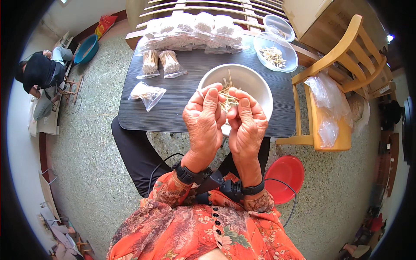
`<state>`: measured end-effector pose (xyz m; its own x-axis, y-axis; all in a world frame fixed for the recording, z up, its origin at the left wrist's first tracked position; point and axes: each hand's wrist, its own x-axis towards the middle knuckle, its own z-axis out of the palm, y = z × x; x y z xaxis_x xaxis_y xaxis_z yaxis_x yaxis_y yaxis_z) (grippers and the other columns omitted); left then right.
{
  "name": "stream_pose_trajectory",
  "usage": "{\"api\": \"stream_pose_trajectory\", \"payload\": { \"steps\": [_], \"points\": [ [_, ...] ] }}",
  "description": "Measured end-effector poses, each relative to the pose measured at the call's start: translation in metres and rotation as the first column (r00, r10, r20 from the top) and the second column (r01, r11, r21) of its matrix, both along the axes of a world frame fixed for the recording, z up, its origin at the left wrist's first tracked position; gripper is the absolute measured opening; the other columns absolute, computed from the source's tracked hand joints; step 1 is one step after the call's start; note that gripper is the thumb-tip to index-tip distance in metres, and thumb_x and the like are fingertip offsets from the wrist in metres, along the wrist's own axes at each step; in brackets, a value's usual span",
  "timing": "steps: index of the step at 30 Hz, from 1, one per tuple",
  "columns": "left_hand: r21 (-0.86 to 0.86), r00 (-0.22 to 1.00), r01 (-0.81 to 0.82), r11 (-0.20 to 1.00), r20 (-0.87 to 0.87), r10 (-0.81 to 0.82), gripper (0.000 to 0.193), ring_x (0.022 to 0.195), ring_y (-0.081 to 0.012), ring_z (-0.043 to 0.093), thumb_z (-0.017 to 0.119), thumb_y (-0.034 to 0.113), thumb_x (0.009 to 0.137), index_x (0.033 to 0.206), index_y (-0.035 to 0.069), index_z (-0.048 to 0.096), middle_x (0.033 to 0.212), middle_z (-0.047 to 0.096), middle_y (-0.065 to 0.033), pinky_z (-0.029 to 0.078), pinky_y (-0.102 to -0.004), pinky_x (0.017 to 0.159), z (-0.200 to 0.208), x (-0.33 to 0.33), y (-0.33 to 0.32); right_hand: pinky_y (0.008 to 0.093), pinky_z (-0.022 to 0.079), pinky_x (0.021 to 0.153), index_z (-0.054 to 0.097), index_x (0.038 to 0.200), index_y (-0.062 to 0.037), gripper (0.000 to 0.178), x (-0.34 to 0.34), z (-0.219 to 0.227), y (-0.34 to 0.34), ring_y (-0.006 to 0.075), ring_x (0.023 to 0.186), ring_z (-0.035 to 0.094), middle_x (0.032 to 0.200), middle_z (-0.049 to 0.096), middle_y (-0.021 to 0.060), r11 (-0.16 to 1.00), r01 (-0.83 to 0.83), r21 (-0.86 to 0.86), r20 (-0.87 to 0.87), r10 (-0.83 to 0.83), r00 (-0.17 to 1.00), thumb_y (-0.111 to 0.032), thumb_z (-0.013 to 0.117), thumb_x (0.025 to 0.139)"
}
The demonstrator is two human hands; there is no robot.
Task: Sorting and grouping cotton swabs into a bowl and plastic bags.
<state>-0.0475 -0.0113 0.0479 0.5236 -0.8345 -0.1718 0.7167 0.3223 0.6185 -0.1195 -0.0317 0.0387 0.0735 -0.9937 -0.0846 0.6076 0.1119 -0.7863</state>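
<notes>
Both my hands are raised above the white bowl point(262, 92) near the table's front edge. Loose cotton swabs point(228, 102) with thin wooden sticks lie in it, showing between my fingers. My left hand point(205, 119) is closed, thumb against bent fingers; a thin pale end, apparently of a cotton swab, pokes out beside the index finger. Close by, my right hand point(247, 123) is closed in a similar pinch, and what it holds, if anything, is hidden. Left of the bowl lies a small clear bag of swabs point(147, 94), with two fuller bags point(150, 63) behind it.
Many filled swab bags point(190, 32) are piled at the table's back. A clear bowl of swabs point(276, 54) stands back right, another clear bowl point(278, 28) beyond. A wooden chair point(331, 125) bears plastic bags; a red basin point(284, 180) sits on the floor. A person point(45, 71) sits far left.
</notes>
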Motion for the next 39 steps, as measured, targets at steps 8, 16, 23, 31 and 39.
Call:
{"api": "stream_pose_trajectory", "payload": {
  "steps": [8, 16, 23, 31, 39],
  "points": [
    [-0.035, 0.986, 0.165, 0.986, -0.035, -0.166, 0.020, 0.042, -0.0026, 0.025, 0.058, 0.015, 0.092, 0.076, 0.007, 0.049, 0.055, 0.036, 0.0049, 0.018, -0.0204, 0.036, -0.009, 0.000, -0.002, 0.0157, 0.034, 0.043, 0.059, 0.084, -0.0025, 0.013, -0.004, 0.000, -0.005, 0.0054, 0.053, 0.049, 0.069, 0.059, 0.0035, 1.000, 0.020, -0.004, 0.118, -0.019, 0.993, -0.014, 0.062, 0.089],
    [-0.057, 0.991, 0.126, 0.990, -0.043, -0.128, 0.012, 0.046, -0.0015, 0.031, 0.062, 0.012, 0.089, 0.093, 0.002, 0.057, 0.062, 0.045, 0.0046, 0.024, -0.0183, 0.040, -0.009, -0.005, 0.001, 0.0160, 0.032, 0.042, 0.053, 0.074, -0.0069, 0.022, -0.003, -0.009, -0.012, 0.0044, 0.051, 0.044, 0.064, 0.053, 0.0006, 0.999, -0.002, 0.040, 0.203, -0.007, 0.979, -0.020, 0.061, 0.090],
    [0.050, 0.990, 0.136, 0.989, -0.038, -0.134, 0.018, 0.049, 0.0008, 0.034, 0.065, 0.008, 0.086, 0.102, -0.001, 0.062, 0.066, 0.051, 0.0072, 0.025, -0.0162, 0.043, -0.003, -0.011, 0.007, 0.0149, 0.029, 0.044, 0.052, 0.073, -0.0085, 0.023, 0.000, -0.006, -0.004, 0.0017, 0.051, 0.040, 0.064, 0.052, -0.0019, 0.998, 0.037, 0.041, 0.132, -0.042, 0.990, -0.021, 0.062, 0.089],
    [-0.023, 0.986, 0.165, 0.986, -0.010, -0.165, 0.017, 0.046, -0.0006, 0.029, 0.063, 0.013, 0.088, 0.099, -0.001, 0.062, 0.059, 0.044, 0.0072, 0.023, -0.0186, 0.041, -0.012, 0.006, 0.010, 0.0164, 0.034, 0.049, 0.061, 0.097, 0.0007, 0.014, -0.001, 0.001, 0.005, 0.0025, 0.056, 0.045, 0.086, 0.065, 0.0053, 0.994, -0.103, -0.038, 0.033, 0.105, 0.994, -0.009, 0.064, 0.087],
    [-0.147, 0.981, 0.187, 0.971, -0.029, -0.193, 0.013, 0.047, 0.0008, 0.036, 0.065, 0.012, 0.087, 0.092, 0.001, 0.063, 0.071, 0.059, 0.0026, 0.026, -0.0156, 0.041, -0.021, 0.003, 0.011, 0.0167, 0.033, 0.046, 0.060, 0.086, -0.0019, 0.008, 0.005, -0.006, 0.008, 0.0017, 0.055, 0.043, 0.075, 0.061, 0.0010, 0.989, -0.002, -0.148, -0.035, -0.003, 0.999, -0.009, 0.064, 0.087]
  ]
}}
